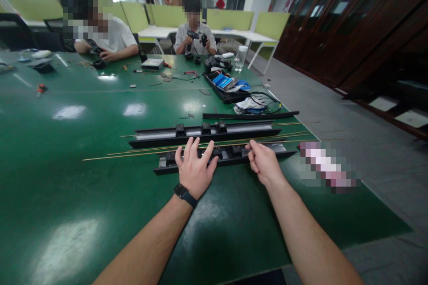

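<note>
Two long black channel rails lie side by side on a green table. Several small black blocks (206, 128) sit in the far rail (157, 142), and more are in the near rail (234, 161). Thin brass-coloured rods (100, 158) run lengthwise along the rails and stick out past both ends. My left hand (197, 164), with a dark watch on its wrist, rests over the near rail and the rods, fingers spread. At the near rail's right half, my right hand (264, 160) is closed, thumb and forefinger pinched on a brass rod. Its other fingers are curled.
Beyond the rails lies a black strip (240, 116), with gloves (249, 104) and a black tray (222, 93) of cables behind it. A blurred pink item (326, 164) lies near the table's right edge. Two people (195, 38) sit across the green table (83, 196), handling dark objects.
</note>
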Tool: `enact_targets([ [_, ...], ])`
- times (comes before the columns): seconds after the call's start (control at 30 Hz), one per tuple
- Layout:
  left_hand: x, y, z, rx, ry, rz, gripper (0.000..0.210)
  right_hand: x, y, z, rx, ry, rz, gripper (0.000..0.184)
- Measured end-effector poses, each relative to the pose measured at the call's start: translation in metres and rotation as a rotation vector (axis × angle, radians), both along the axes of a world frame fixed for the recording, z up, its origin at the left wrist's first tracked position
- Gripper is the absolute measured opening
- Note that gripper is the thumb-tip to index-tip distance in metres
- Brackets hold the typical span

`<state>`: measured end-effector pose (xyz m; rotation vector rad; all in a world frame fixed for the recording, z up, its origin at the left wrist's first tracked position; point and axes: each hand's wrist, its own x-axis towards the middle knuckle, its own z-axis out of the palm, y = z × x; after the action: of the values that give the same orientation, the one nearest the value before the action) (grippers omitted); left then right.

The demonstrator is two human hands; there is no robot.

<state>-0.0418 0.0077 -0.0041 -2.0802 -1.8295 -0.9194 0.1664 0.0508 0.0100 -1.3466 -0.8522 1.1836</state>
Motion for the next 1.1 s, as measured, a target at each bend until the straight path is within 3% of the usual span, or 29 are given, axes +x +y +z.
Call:
enact_targets([
  [0.17,-0.0013,0.0004,-0.0005,-0.025,0.043,-0.061,0.042,0.0004,0.0006,-0.0009,-0.002,0.004,-0.004,0.033],
  [1.1,-0.0038,0.0035,-0.0034,0.027,0.035,-0.090,0.039,-0.0037,0.0019,0.0029,-0.013,0.060,-0.084,0.028],
])
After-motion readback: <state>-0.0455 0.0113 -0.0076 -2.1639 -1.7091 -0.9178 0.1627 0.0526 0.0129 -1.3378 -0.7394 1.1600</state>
